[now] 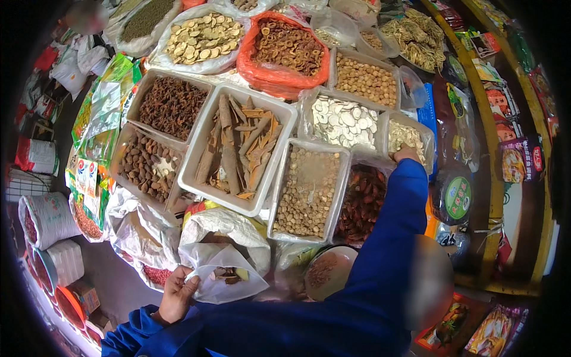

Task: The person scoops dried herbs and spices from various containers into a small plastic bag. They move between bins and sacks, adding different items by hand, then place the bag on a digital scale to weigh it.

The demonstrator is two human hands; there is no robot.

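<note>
My left hand (pixel 177 292) pinches the rim of a white translucent bag (pixel 223 290) low in the view. The bag's mouth is open, and dark and pale dried pieces lie inside. My right hand (pixel 407 154) reaches into a clear plastic tub of pale dried flakes (pixel 412 130) at the right. Its fingertips are among the flakes, partly hidden, so whether they grip any is unclear. Next to that tub sits a tub of white dried slices (pixel 345 118). Below it, dark red dried pods (pixel 362 201) lie partly behind my blue sleeve.
A white tray of cinnamon bark (pixel 238 147) stands at the centre, beside star anise (pixel 171 107) and brown nutmeg-like seeds (pixel 145 167). Small round dried fruits (pixel 308 196) fill another tub. A red plastic bag (pixel 250 76) stands behind. Yellow shelf rails (pixel 486 134) with packets run along the right.
</note>
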